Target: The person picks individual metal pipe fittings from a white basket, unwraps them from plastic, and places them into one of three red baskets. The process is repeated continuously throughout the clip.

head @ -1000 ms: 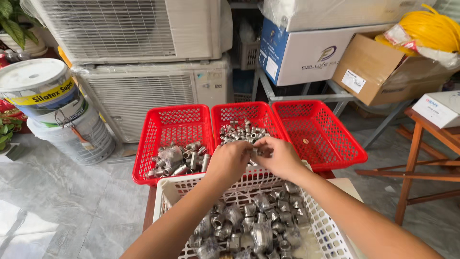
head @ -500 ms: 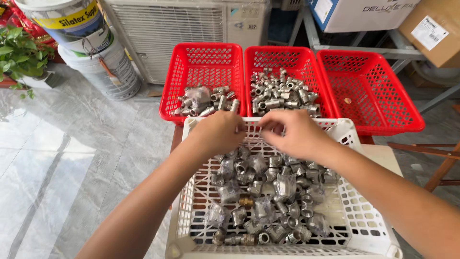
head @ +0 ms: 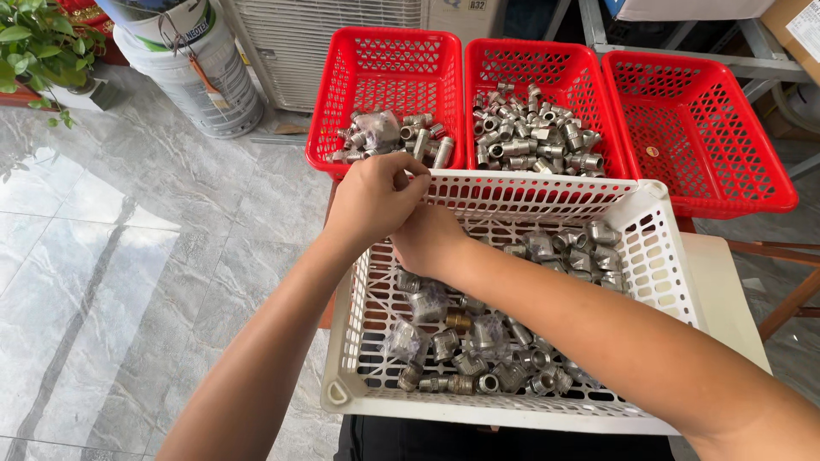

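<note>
My left hand [head: 376, 201] is at the far left corner of a white plastic basket [head: 547, 195], its fingers curled shut against the thumb at the rim. My right hand [head: 427, 243] lies just beneath it inside the basket, with its fingers hidden by the left hand. I cannot see what, if anything, sits between the two hands. Several silver metal pipe fittings [head: 478, 350] lie in the white basket, some in clear plastic wrap.
Three red baskets stand side by side beyond: the left one [head: 384, 51] holds a few fittings, the middle one [head: 530, 60] holds many, the right one [head: 709, 128] is nearly bare. Stacked buckets [head: 196, 77] and a potted plant [head: 34, 43] stand on the tiled floor at left.
Both hands, still joined, have shifted from the middle of the white basket's far rim to its far left corner. The view has tilted further down.
</note>
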